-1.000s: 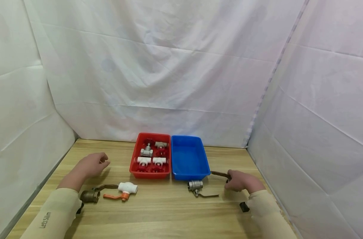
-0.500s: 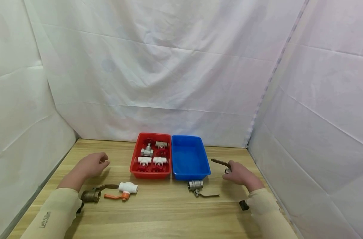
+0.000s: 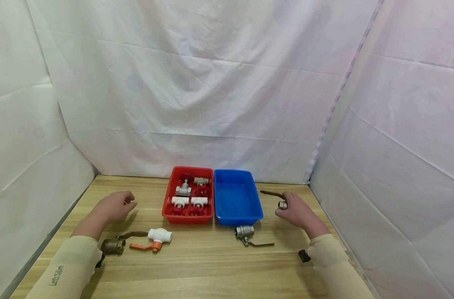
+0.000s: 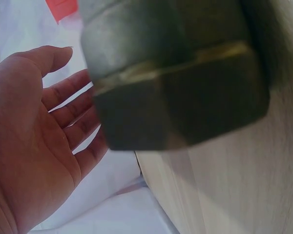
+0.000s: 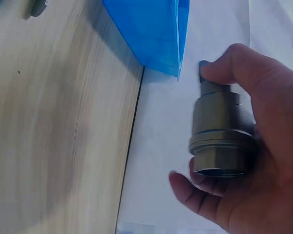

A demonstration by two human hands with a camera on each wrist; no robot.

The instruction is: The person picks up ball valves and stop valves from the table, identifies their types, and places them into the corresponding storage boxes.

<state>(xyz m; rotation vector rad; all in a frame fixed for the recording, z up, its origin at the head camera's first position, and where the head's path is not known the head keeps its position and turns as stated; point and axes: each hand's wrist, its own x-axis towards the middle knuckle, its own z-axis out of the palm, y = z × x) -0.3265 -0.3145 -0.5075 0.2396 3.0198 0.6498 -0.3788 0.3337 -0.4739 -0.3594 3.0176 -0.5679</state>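
My right hand (image 3: 297, 209) grips a metal ball valve (image 5: 219, 131) to the right of the blue tray (image 3: 238, 222). Its long brown lever (image 3: 272, 194) points left toward the tray's rim, and thumb and fingers wrap the body in the right wrist view. On the left, my left hand (image 3: 116, 206) hovers over the table with relaxed fingers and holds nothing. Nearest to it lie a brass ball valve (image 3: 113, 246) with a brown lever and a white plastic valve (image 3: 159, 235) with an orange handle. That brass valve (image 4: 176, 97) looms large in the left wrist view.
A red tray (image 3: 187, 220) with several red-wheeled valves stands against the blue tray's left side. In front of the blue tray lies a steel ball valve (image 3: 244, 231), its lever pointing right. White cloth walls (image 3: 212, 104) enclose the wooden table (image 3: 197, 270).
My right hand has raised the ball valve from low beside the blue tray and carried it away from me, slightly left. My left hand has stayed in place.
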